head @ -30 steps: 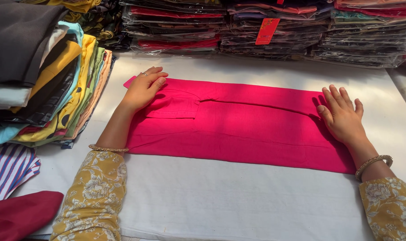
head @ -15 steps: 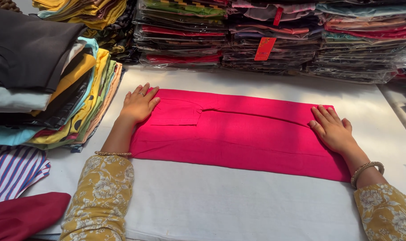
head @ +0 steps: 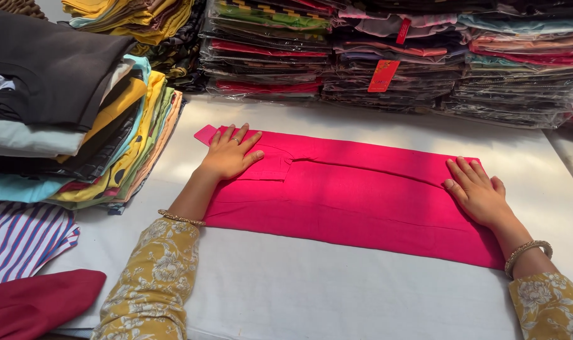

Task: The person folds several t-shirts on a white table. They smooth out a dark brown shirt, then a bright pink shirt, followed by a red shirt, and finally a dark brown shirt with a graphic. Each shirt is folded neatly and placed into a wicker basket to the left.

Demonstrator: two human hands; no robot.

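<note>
Both palms are down flat on the pink garment point(head: 362, 195), which lies folded into a long band across the white bench point(head: 337, 296). The left hand point(head: 228, 154) rests on the band's left end, fingers spread and pointing away from the person, a ring on one finger; a small corner of the cloth pokes out just beyond its little finger. The right hand point(head: 478, 192) sits on the opposite end, fingers spread, gripping nothing, with the garment's short edge just outside its thumb side and running down past the wrist. Each wrist wears a gold bangle above a yellow floral sleeve point(head: 157, 283).

Room to move: on the near side of both hands the bench lies bare along the garment's long near edge. Beyond the fingertips there is a strip of bench, then a wall of plastic-wrapped clothes point(head: 387, 56). Outside the left hand, a tall stack of folded clothes point(head: 72, 119) crowds close, with striped fabric point(head: 22, 239) and a dark red cloth point(head: 34, 302) nearer the elbow.
</note>
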